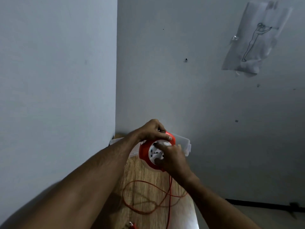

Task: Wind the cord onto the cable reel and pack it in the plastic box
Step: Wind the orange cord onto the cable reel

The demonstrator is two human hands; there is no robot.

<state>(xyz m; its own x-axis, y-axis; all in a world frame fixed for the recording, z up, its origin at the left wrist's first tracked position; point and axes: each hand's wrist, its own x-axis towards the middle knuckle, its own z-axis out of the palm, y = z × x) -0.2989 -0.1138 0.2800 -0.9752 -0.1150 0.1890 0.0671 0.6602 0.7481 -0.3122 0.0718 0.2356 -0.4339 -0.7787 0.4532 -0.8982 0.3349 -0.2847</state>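
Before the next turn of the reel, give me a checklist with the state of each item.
1. Left hand grips the top rim of the orange cable reel: ok.
2. Right hand sits on the reel's white socket face, ready to turn it: ok.
3. Orange cord fully wound: not ok, loose loops lie on the wooden table.
4. Cord free of knots: cannot tell, the loops cross each other.
5. Plug clear of snags: cannot tell, it sits at the frame's bottom edge.
6. Clear plastic box within reach behind the reel: ok.
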